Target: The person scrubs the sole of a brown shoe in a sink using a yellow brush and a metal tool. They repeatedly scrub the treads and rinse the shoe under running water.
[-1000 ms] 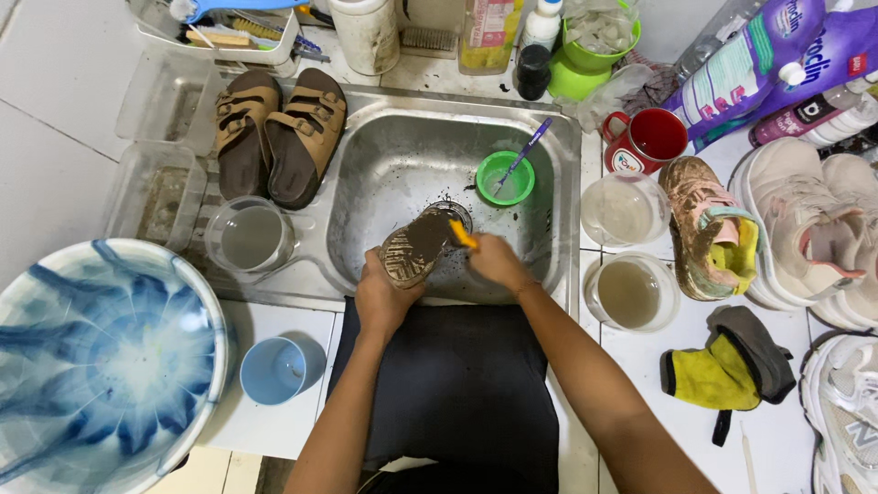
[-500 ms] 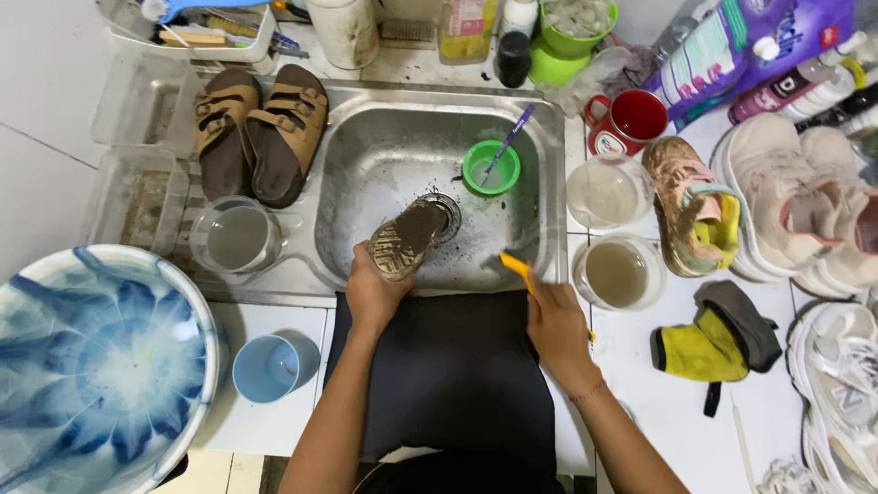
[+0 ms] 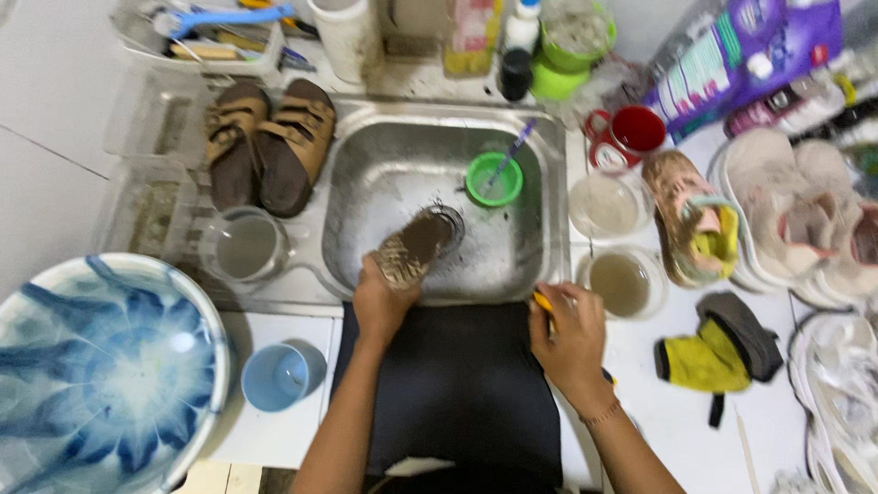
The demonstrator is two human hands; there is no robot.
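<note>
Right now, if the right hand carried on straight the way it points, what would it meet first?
The right hand, gripping a yellow-handled tool, points up and slightly right. First in that line looks to be the clear cup of murky water on the counter beside the sink; depth is uncertain.

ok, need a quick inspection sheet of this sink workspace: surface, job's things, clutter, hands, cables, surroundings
Surface: white counter around a steel sink, basin wet and gritty.
Job's things: dirty shoe held sole-up over the drain; yellow-handled brush, mostly hidden.
Clutter: brown sandals on the drainer, green cup in the sink, two tubs of murky water, red mug, pale sneakers, yellow cloth, blue cup.
Hands: left hand has a grip on the shoe; right hand on the brush at the sink's edge.
Cables: nothing seen.
Surroundings: blue-and-white basin, bottles and a purple bag behind.
</note>
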